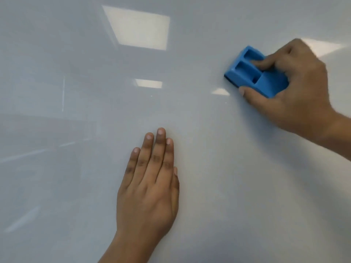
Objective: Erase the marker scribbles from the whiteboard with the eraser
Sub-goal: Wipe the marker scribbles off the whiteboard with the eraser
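The glossy whiteboard (76,130) fills the whole head view, and I see no marker scribbles on it. My right hand (292,88) at the upper right grips a blue plastic eraser (252,71) with its dark felt side pressed against the board. Its thumb sits on the eraser's lower edge and its fingers on the upper edge. My left hand (150,186) lies flat on the board at lower centre, fingers straight and close together, holding nothing.
Ceiling lights show as bright reflections on the board (138,27), with smaller ones near the middle. No board edge or tray is in view.
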{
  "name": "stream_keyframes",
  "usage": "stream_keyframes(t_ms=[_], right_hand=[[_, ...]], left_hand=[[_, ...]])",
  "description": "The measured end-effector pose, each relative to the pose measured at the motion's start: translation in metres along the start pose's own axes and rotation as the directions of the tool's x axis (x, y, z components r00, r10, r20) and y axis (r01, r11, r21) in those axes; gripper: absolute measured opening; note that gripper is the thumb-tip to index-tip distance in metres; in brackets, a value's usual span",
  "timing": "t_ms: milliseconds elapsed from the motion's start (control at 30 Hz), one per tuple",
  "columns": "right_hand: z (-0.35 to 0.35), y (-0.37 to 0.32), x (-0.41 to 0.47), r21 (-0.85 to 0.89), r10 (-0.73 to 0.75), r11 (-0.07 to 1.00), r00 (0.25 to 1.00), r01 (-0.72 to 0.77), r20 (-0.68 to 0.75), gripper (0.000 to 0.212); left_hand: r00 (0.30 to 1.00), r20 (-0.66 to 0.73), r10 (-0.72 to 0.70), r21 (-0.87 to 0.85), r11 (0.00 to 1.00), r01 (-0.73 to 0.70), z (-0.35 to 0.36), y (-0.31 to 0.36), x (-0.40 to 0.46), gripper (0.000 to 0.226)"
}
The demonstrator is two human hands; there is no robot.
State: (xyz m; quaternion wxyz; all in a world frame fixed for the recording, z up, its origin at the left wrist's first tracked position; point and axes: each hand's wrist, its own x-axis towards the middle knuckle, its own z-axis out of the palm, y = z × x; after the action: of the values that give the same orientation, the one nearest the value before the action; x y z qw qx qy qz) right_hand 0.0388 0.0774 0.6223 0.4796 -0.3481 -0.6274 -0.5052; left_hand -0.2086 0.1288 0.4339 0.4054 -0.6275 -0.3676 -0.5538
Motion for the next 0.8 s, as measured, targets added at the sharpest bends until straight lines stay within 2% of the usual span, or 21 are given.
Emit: stream_keyframes(t_ms=[67, 100, 167, 200, 233, 267, 300, 367, 400, 467, 500, 567, 633, 700, 767, 800], right_hand=[[-0.003, -0.026, -0.064, 0.112, -0.15, 0.984, 0.982, 0.138, 0.115, 0.04], [-0.005, -0.036, -0.094, 0.166, -0.286, 0.952, 0.94, 0.256, 0.188, 0.034], [-0.012, -0.04, -0.131, 0.247, -0.546, 0.836, 0.782, 0.489, 0.301, 0.026], [-0.014, -0.031, -0.133, 0.267, -0.617, 0.787, 0.715, 0.556, 0.328, 0.025], [-0.016, -0.018, -0.124, 0.266, -0.642, 0.766, 0.692, 0.585, 0.33, 0.028], [-0.018, -0.002, -0.109, 0.239, -0.627, 0.779, 0.715, 0.58, 0.309, 0.032], [-0.021, 0.017, -0.089, 0.179, -0.574, 0.819, 0.775, 0.545, 0.264, 0.037], [-0.03, 0.059, -0.045, -0.028, -0.347, 0.935, 0.93, 0.353, 0.121, 0.045], [-0.037, 0.082, -0.028, -0.112, -0.212, 0.97, 0.976, 0.216, 0.045, 0.048], [-0.043, 0.106, -0.019, -0.125, 0.005, 0.992, 0.999, -0.01, -0.042, 0.05], [-0.041, 0.108, -0.028, -0.108, 0.059, 0.992, 0.997, -0.065, -0.058, 0.049], [-0.037, 0.093, -0.072, -0.013, 0.036, 0.999, 0.999, -0.036, -0.018, 0.046], [-0.038, 0.067, -0.134, 0.098, -0.143, 0.987, 0.983, 0.131, 0.119, 0.04], [-0.046, 0.062, -0.179, 0.16, -0.361, 0.93, 0.902, 0.33, 0.236, 0.032], [-0.058, 0.089, -0.173, 0.162, -0.459, 0.889, 0.835, 0.429, 0.305, 0.033], [-0.062, 0.111, -0.157, 0.109, -0.437, 0.899, 0.853, 0.425, 0.286, 0.036]], left_hand=[[1.0, -0.001, 0.001, 0.01, 1.0, -0.001, 0.0, 0.0, -0.001, 0.053], [1.0, -0.006, 0.003, 0.012, 1.0, -0.003, 0.0, -0.001, -0.001, 0.054], [1.0, -0.013, 0.0, 0.019, 1.0, 0.001, 0.001, 0.0, -0.001, 0.053], [1.0, -0.014, -0.002, 0.019, 1.0, 0.003, 0.0, 0.0, -0.002, 0.053], [1.0, -0.015, -0.002, 0.014, 1.0, 0.002, 0.0, 0.0, -0.001, 0.054], [1.0, -0.018, -0.001, 0.011, 1.0, 0.001, 0.001, 0.0, -0.001, 0.054], [1.0, -0.023, -0.002, 0.006, 1.0, 0.002, 0.001, 0.0, -0.001, 0.054], [0.999, -0.04, -0.008, 0.0, 1.0, 0.008, 0.002, -0.001, -0.001, 0.052], [0.999, -0.047, -0.013, -0.002, 1.0, 0.012, 0.002, 0.0, -0.001, 0.052], [0.998, -0.052, -0.023, 0.001, 1.0, 0.023, 0.003, 0.001, 0.0, 0.052], [0.998, -0.051, -0.03, 0.001, 1.0, 0.03, 0.003, 0.002, 0.0, 0.052], [0.998, -0.049, -0.04, -0.004, 0.999, 0.04, 0.003, 0.003, 0.0, 0.052], [0.998, -0.04, -0.049, -0.004, 0.999, 0.048, 0.002, 0.004, 0.001, 0.053], [0.998, -0.033, -0.054, -0.004, 0.999, 0.054, 0.001, 0.005, 0.001, 0.053], [0.998, -0.041, -0.052, -0.009, 0.999, 0.051, 0.0, 0.004, 0.001, 0.053], [0.998, -0.047, -0.048, -0.01, 0.999, 0.047, 0.001, 0.003, 0.0, 0.053]])
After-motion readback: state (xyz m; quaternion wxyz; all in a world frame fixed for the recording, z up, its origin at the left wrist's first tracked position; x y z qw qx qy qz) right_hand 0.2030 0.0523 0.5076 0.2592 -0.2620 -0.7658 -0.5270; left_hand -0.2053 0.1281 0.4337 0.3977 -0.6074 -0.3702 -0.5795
